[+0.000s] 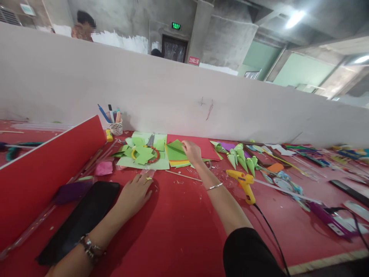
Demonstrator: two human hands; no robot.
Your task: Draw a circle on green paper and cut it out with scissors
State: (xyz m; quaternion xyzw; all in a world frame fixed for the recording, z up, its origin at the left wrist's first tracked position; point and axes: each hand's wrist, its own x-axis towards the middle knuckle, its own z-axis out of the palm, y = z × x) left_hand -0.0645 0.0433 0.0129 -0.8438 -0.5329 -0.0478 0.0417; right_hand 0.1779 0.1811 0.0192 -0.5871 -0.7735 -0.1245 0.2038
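Observation:
My right hand [192, 152] is closed on the edge of a green paper sheet [176, 151], lifting its corner from a stack of coloured paper. A red sheet [207, 148] lies beside and behind it. My left hand [137, 191] rests palm down on the red table, fingers spread, by a small clear piece near the fingertips. Beyond it, cut green paper pieces [144, 156] and scissors with red and yellow handles [157, 156] lie on a pale green sheet [123, 161]. Green paper cones [240, 156] lie to the right.
A yellow glue gun [245, 182] with a black cord lies right of my right forearm. At left are a black phone-like slab [83, 219], a red upright panel [52, 173] and a pen cup [116, 126]. A white partition [161, 100] stands behind; a person is beyond it.

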